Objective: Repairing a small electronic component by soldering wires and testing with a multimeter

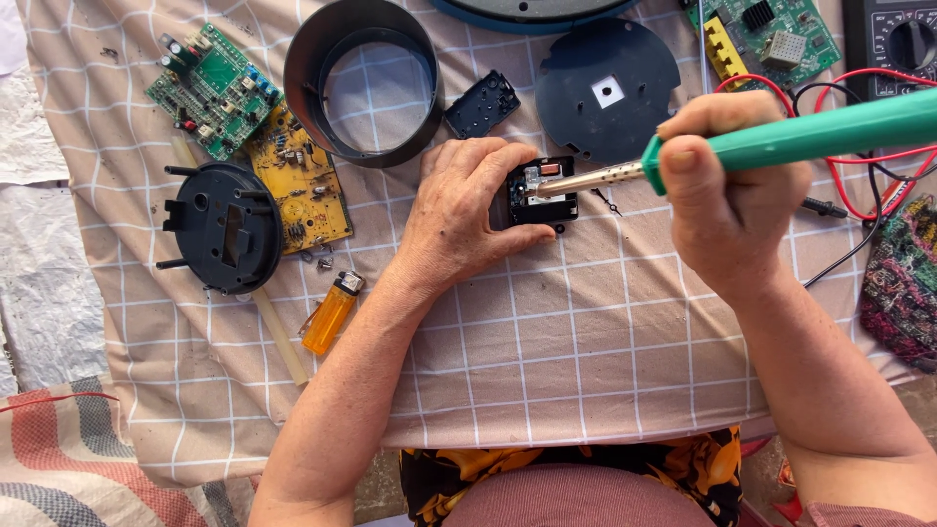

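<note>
My left hand [459, 220] steadies a small black square mechanism [543, 193] with a copper coil, pressed flat on the checked cloth [547, 342]. My right hand [727, 195] grips a green-handled soldering iron [830, 132]. Its metal tip [576, 182] reaches left and touches the top of the black mechanism. A black back cover [483, 102] of similar size lies just above my left hand.
A black ring [363, 78], round black disc [607, 90], green circuit board [213, 88], yellow circuit board [301, 181], black round part [223, 226] and orange lighter [332, 312] lie on the cloth. Another green board [766, 34], a multimeter [898, 44] and red and black leads [859, 195] sit at right.
</note>
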